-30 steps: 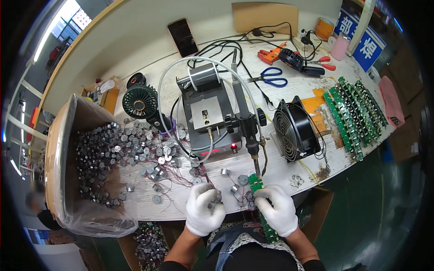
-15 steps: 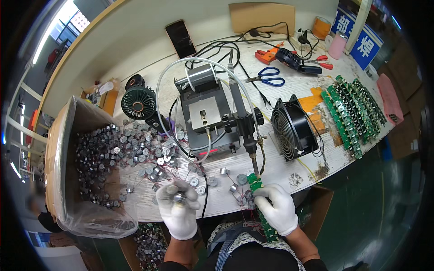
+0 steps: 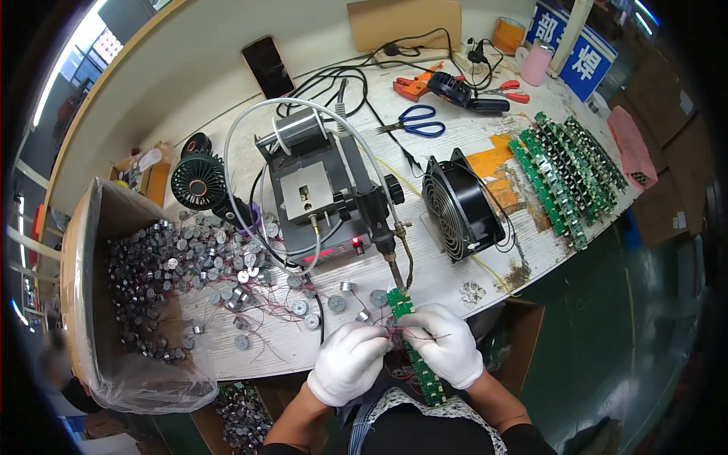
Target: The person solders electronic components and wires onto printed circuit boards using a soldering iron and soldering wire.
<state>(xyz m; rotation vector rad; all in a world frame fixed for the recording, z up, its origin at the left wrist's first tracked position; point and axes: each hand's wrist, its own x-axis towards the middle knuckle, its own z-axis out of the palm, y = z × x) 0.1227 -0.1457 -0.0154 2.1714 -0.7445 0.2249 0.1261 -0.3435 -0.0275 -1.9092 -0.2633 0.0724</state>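
Both my hands wear white gloves and meet in front of the soldering iron (image 3: 387, 246). My left hand (image 3: 350, 364) is closed in a pinch, with thin red wires (image 3: 415, 334) at its fingertips; whether a small motor is inside it is hidden. My right hand (image 3: 444, 347) grips a long green circuit board strip (image 3: 423, 373), fingers and thumb around its upper part. The strip's far end lies just under the iron's tip. Beside it on the table are a few small round silver motors (image 3: 378, 297) with fine wires.
A plastic-lined carton (image 3: 80, 303) spills many motors onto the table at left. A soldering station with a solder spool (image 3: 297, 130) stands ahead, a black fan (image 3: 462, 208) to its right. Farther right lie stacked green boards (image 3: 553, 186). Scissors (image 3: 417, 121) and a phone (image 3: 268, 67) lie behind.
My left hand, which held a small round motor apart at left, has moved right to meet my right hand at the strip. The whole view has shifted slightly.
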